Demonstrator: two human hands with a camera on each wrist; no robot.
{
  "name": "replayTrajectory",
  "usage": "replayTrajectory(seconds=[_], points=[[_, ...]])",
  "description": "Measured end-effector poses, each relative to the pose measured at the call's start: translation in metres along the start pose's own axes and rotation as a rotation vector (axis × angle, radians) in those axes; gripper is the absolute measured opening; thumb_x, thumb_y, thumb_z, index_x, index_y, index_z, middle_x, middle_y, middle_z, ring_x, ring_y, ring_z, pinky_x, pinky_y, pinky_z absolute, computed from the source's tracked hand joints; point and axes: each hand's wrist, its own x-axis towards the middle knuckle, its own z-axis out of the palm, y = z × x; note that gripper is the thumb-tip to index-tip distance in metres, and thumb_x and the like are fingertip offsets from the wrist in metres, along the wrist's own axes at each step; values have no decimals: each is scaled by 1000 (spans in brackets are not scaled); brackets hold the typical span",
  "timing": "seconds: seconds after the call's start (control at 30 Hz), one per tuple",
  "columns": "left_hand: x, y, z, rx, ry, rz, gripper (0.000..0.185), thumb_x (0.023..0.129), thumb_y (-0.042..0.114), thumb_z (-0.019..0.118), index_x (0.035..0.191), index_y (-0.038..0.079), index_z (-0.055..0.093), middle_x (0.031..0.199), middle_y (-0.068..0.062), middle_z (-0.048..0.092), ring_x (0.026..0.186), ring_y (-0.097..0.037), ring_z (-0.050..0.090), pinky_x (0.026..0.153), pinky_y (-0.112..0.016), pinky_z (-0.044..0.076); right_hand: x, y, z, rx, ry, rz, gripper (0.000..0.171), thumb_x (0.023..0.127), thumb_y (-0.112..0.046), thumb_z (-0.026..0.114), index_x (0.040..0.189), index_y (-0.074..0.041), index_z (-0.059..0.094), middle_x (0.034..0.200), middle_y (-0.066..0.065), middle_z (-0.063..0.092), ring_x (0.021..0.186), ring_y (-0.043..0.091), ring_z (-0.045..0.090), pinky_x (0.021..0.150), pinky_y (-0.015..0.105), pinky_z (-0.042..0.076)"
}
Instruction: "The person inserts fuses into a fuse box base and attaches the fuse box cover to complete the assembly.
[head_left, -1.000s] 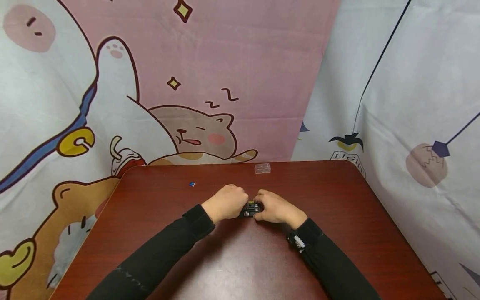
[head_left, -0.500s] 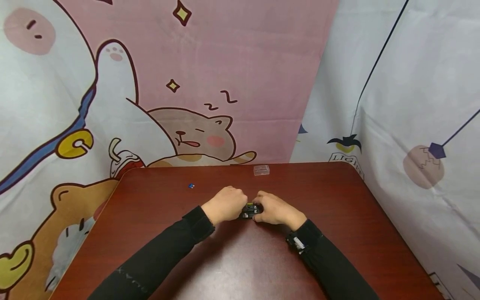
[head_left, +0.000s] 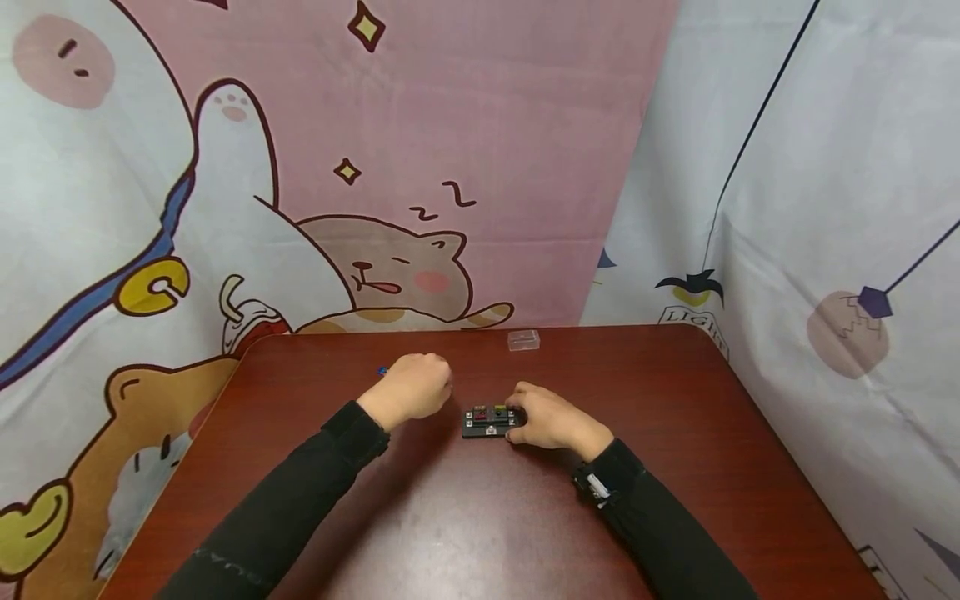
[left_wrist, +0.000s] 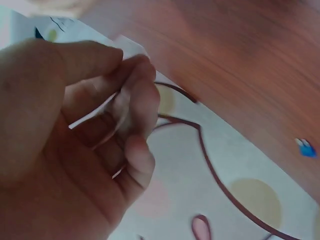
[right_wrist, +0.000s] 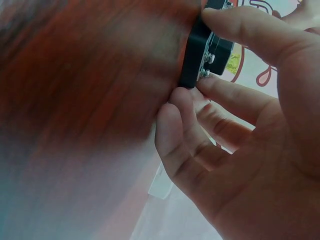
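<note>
A small black fuse block point(head_left: 487, 430) with metal screw terminals lies on the table. A red piece point(head_left: 480, 413) and a yellow piece point(head_left: 500, 409) show on its top. My right hand point(head_left: 551, 418) holds the block's right end between thumb and fingers, as the right wrist view also shows. Left of the block, apart from it, my left hand point(head_left: 418, 386) is above the table. Its fingers are loosely curled, with nothing visible in them. Beyond it lies a small blue blade fuse point(left_wrist: 306, 148) with metal prongs, partly hidden by this hand in the head view.
A small clear plastic box point(head_left: 523, 340) stands near the far edge of the reddish-brown table point(head_left: 660, 375). Behind the table hangs a cartoon-printed cloth point(head_left: 525, 167).
My left hand has let go of the block and moved left and away from it, uncovering its left end and the red piece. The right hand keeps its hold in place.
</note>
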Motion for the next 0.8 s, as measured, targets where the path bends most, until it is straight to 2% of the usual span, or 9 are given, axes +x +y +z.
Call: replayTrajectory(seconds=[0.13, 0.3, 0.5, 0.63, 0.73, 0.8], points=[[-1, -29, 3, -37, 3, -96, 15, 104, 18, 75, 94, 11, 83, 87, -4, 77, 71, -17, 67, 67, -39, 59, -1, 0, 0, 7, -1, 3, 54, 95, -32, 86, 142, -9, 72, 132, 4, 65, 112, 19, 62, 102, 44, 54], [-3, -68, 8, -84, 21, -207, 18, 104, 16, 73, 88, 12, 80, 81, -1, 73, 68, -15, 63, 63, -38, 55, 0, -1, 0, 7, 1, -3, 53, 94, -31, 86, 140, -10, 73, 128, 2, 65, 106, 17, 60, 98, 43, 54], [-8, -108, 9, -129, 49, -330, 36, 104, 12, 65, 69, 15, 59, 70, 2, 49, 64, -18, 49, 60, -38, 42, 0, 0, -1, 0, 3, -3, 53, 95, -32, 86, 141, -10, 73, 128, 2, 65, 106, 17, 60, 98, 42, 53], [-11, -129, 14, -146, 41, -394, 41, 101, 9, 63, 63, 17, 48, 68, 2, 39, 63, -18, 43, 58, -37, 37, 0, -1, -1, 1, 6, -8, 53, 94, -31, 87, 140, -9, 73, 127, 2, 65, 105, 18, 60, 98, 42, 54], [-13, -138, 22, -174, 12, -413, 35, 99, 10, 64, 66, 15, 57, 67, 2, 43, 64, -19, 46, 58, -36, 37, -1, -1, -1, -1, 7, -11, 53, 93, -30, 87, 140, -8, 73, 127, 2, 65, 105, 17, 60, 98, 42, 54], [-14, -141, 28, -195, -5, -414, 26, 100, 11, 66, 75, 11, 70, 69, 1, 51, 65, -20, 50, 59, -36, 40, -1, -2, -1, -1, 9, -12, 53, 93, -29, 87, 139, -8, 73, 126, 3, 65, 105, 17, 60, 98, 43, 54]])
